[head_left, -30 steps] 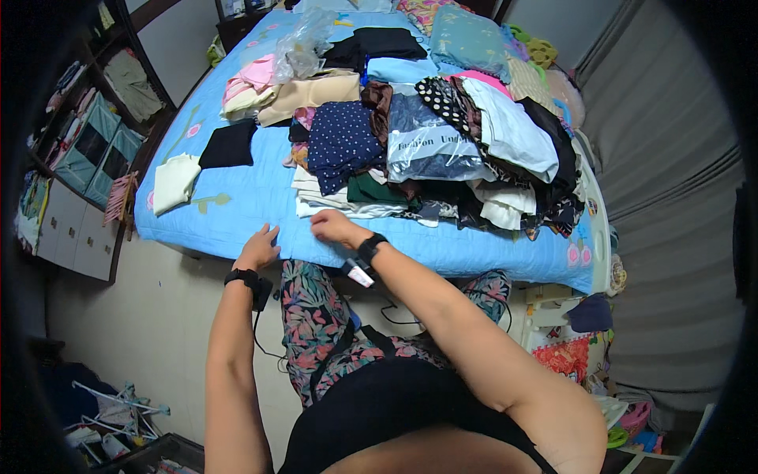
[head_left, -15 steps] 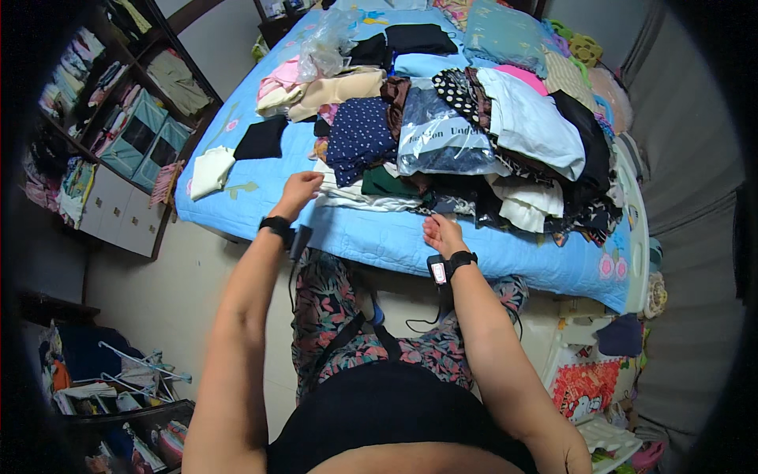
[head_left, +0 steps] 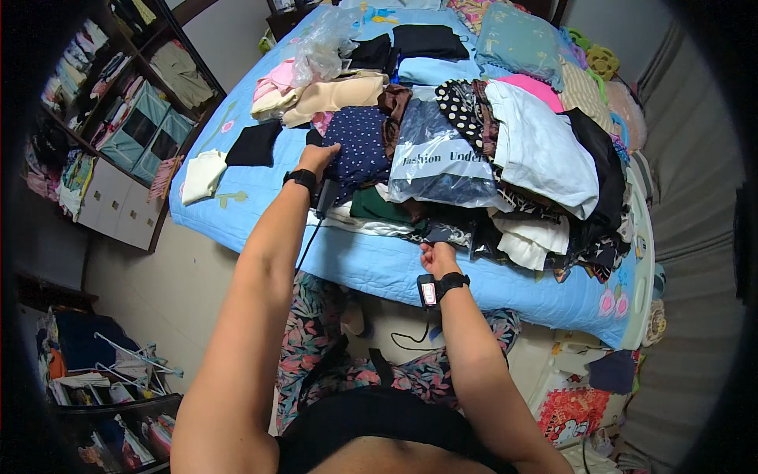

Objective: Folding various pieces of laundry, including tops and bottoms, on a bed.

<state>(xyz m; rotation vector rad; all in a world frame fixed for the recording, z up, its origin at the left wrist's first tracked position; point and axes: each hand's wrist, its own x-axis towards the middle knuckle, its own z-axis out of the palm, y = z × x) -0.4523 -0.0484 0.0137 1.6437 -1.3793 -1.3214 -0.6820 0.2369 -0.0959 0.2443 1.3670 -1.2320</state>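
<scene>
On the near side of the bed lies a long heap of clothes. At its left part my left hand (head_left: 318, 158) has its fingers closed at the left edge of a navy garment with white dots (head_left: 357, 142). My right hand (head_left: 439, 257) is curled at the front of the heap, against a dark patterned garment (head_left: 448, 234); its curled fingers hide whatever is in them. Between and beyond the hands lies a clear plastic bag with dark cloth inside (head_left: 442, 150). A dark green garment (head_left: 375, 205) is under the dotted one. Each wrist wears a black strap with a small device.
Left on the blue bedspread (head_left: 260, 229) lie a folded white cloth (head_left: 204, 175) and a folded black cloth (head_left: 253, 144). Beige padded cloth (head_left: 335, 99) and a crumpled plastic bag (head_left: 320, 47) lie beyond. White trousers (head_left: 541, 150) top the heap's right. A wardrobe (head_left: 118, 197) stands left.
My left hand has moved forward and right, from the bedspread onto the edge of the dotted garment. My right hand has come up to the heap's front edge. The view has shifted slightly.
</scene>
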